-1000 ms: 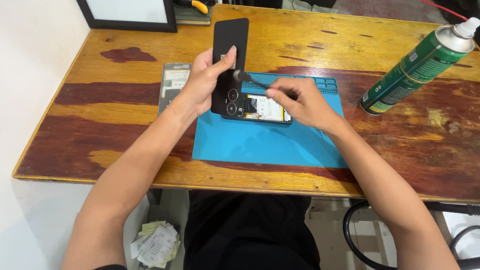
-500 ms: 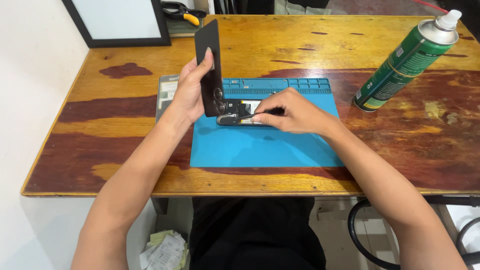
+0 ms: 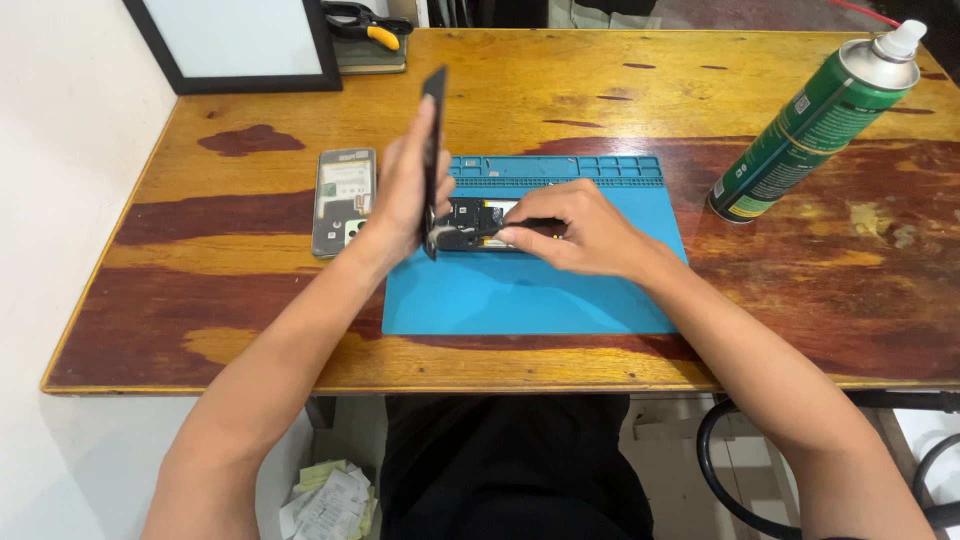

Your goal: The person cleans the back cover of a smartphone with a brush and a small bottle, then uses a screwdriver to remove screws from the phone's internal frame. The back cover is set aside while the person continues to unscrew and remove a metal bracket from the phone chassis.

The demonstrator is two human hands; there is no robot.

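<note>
In the head view, a wooden table (image 3: 600,90) is seen from above, with a blue work mat (image 3: 530,290) laid near its middle. On the far half of the mat an opened phone body (image 3: 480,222) lies flat, its inner parts exposed. A thin black panel (image 3: 432,150) is stood almost on edge at the left end of the phone body, its lower edge meeting the body and its upper end tilted toward the far side of the table.

The panel is gripped by the left hand (image 3: 405,195), whose fingers are closed around its left face, with one fingertip laid along the upper edge. The right hand (image 3: 580,228) rests on the mat just right of the phone body, its fingers pinched narrowly on a slim dark tool (image 3: 530,224) whose tip is directed left into the open phone. Whether the tip touches a part inside cannot be told.

To the left of the mat, on bare wood, a second phone shell (image 3: 344,200) lies flat. At the far left corner a black-framed white panel (image 3: 240,45) is set, and just right of it a yellow-handled tool (image 3: 370,25) lies on a dark pad. At the right, well apart from the mat, a green spray can (image 3: 815,120) with a white cap is seen standing on the table.
</note>
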